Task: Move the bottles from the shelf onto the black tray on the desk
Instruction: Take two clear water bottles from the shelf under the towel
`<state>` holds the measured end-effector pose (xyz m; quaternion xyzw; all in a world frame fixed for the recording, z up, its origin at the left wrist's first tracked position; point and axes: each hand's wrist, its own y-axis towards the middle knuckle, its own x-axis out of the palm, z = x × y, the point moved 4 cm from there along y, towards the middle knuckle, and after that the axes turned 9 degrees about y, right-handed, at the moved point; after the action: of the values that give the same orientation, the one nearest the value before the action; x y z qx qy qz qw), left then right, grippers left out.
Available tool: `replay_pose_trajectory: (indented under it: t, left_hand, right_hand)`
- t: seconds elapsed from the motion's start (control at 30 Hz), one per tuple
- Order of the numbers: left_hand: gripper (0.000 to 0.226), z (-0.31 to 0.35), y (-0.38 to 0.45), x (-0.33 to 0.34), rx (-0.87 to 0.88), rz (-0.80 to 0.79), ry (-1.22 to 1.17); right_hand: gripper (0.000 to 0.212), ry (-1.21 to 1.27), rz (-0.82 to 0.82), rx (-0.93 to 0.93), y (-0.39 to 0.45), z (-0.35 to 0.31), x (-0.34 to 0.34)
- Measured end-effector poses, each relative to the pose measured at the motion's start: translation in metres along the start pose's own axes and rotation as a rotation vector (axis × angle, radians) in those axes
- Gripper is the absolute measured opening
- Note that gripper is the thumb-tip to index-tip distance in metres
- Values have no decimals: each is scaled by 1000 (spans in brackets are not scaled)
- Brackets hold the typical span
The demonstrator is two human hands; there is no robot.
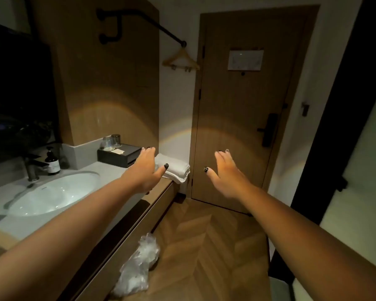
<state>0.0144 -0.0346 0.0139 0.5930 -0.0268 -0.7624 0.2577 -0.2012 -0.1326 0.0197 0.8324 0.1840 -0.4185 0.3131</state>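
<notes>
Black tray (120, 157): sits at far end of the desk (109, 170), against the wood wall panel. Two upturned glasses (111, 141) stand on its back left corner; a small card lies on top beside them. No bottles visible on the tray.

One dark pump bottle (52, 162) stands on the desk beside the tap (32, 168), behind the sink (52, 192), well to the left of both hands. Shelf not identifiable in this view.

Left hand (144, 170): palm down, fingers spread, grip apart and holding nothing; fingertips hover just at the tray's right front edge, contact cannot be told. Folded white towels (175, 170) lie just right of this hand at the desk end.

Right hand (227, 172): grip apart, empty, raised in the air in front of the door (243, 109), clear of the desk.

Clear plastic bag (139, 261) on the wood floor below the desk edge.
</notes>
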Motion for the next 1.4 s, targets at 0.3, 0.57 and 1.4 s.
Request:
replay_pose_trajectory:
  t: [0.3,0.57,1.4]
  left_hand:
    - [73,-58,135,37,-9,-83,-101]
    - [70,-95,217,90,5,-152,-124]
    - [68,-103,534,288,48,-189,37]
  right_hand:
    - [59,41,-36,39,136,9,70]
    - [57,103,-83,71,215,40,127]
    - [62,100,-358,22,550,245,215]
